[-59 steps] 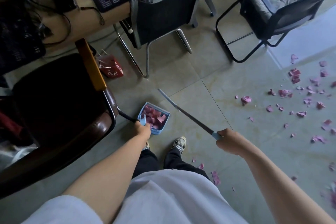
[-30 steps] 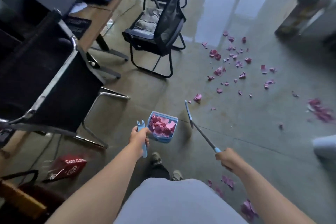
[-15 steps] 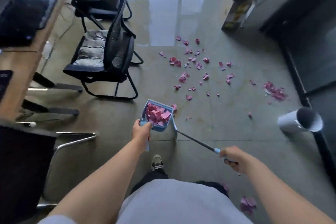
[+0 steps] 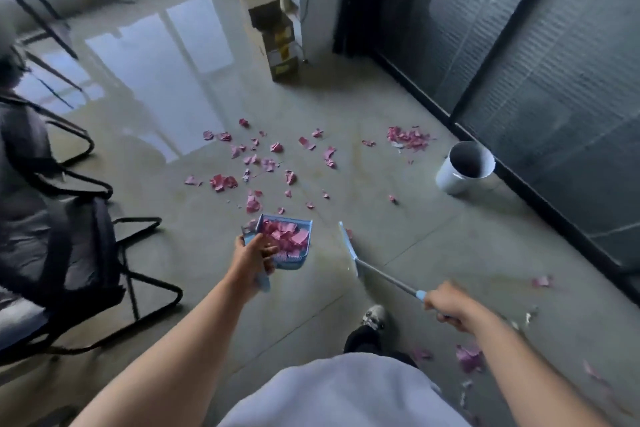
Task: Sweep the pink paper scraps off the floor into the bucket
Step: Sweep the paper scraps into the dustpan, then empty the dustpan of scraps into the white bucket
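My left hand (image 4: 254, 255) grips the handle of a light blue dustpan (image 4: 287, 246) that is filled with pink paper scraps. My right hand (image 4: 450, 305) is closed around the blue-tipped handle of a thin broom (image 4: 349, 246), whose head rests near the floor just right of the dustpan. Many pink scraps (image 4: 263, 163) lie scattered on the floor ahead, with a denser pile (image 4: 407, 139) further right. A white bucket (image 4: 464, 168) stands tilted near the dark glass wall, beyond and right of the broom.
A black cantilever chair (image 4: 69, 229) stands at the left. Cardboard boxes (image 4: 273, 31) are stacked at the back by a white shelf. A dark glass partition (image 4: 554, 80) runs along the right. More scraps (image 4: 467, 357) lie by my right foot (image 4: 374, 317).
My view has turned to the right, from the desk and chairs toward the glass wall and bucket. Both hands keep their grips; dustpan and broom have come along, still held in front of me.
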A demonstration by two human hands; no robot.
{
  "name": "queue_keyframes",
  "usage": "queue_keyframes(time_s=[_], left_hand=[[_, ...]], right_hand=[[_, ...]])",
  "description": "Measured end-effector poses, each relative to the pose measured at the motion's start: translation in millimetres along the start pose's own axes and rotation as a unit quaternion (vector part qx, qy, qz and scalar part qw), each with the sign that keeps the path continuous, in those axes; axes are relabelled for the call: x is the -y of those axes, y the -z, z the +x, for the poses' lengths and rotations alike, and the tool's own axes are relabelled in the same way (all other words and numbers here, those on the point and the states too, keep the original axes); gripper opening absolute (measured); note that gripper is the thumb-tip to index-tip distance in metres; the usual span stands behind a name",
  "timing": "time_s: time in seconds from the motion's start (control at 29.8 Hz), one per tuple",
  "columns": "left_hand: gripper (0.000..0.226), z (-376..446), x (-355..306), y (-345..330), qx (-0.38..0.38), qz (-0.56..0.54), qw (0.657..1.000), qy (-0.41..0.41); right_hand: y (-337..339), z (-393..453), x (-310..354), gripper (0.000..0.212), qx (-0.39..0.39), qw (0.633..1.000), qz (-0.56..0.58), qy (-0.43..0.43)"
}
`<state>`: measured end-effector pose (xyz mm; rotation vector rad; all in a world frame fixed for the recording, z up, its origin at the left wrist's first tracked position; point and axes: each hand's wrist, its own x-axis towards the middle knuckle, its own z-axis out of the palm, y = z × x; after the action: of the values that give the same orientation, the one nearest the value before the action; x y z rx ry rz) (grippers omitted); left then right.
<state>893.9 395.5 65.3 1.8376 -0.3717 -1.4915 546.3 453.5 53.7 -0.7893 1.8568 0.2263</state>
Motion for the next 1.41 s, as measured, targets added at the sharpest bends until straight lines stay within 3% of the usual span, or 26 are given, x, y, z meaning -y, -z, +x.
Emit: queue_keyframes(time_s=[0.07, 0.17, 0.27, 0.54, 0.77, 0.97, 1.21, 1.41], left_hand=[[0.004, 1, -28, -51, 0.033, -0.005, 0.999, 0.004], [0.037, -9, -62, -121, 0.099, -0.017, 0.995, 0.008], [0.04, -13, -80, -184, 0.118, -0.01, 0.993, 0.007], [0.041, 43, -102, -301, 0.162, 0.091, 0.982, -0.025], [0.03, 51, -125, -391, 0.265, 0.219, 0.931, -0.122], [0.035, 69, -148, -447, 0.331, 0.329, 0.859, -0.21], [0.042, 77, -146, -496, 0.362, 0.505, 0.702, -0.347], [0.047, 82, -128, -529, 0.398, 0.571, 0.606, -0.384]], right_hand=[[38, 11, -8, 0.017, -0.001, 1.0, 0.019, -0.006], [84, 25, -19, 0.018, -0.009, 0.999, 0.045, -0.004], [115, 33, -33, 0.016, -0.02, 0.997, 0.072, -0.011], [123, 58, -63, 0.029, -0.09, 0.984, 0.142, -0.052], [134, 65, -47, 0.012, -0.096, 0.957, 0.233, -0.147], [129, 76, -25, 0.018, -0.122, 0.936, 0.27, -0.19], [102, 101, -26, 0.03, -0.071, 0.931, 0.29, -0.209], [87, 101, -25, 0.039, -0.07, 0.925, 0.304, -0.216]])
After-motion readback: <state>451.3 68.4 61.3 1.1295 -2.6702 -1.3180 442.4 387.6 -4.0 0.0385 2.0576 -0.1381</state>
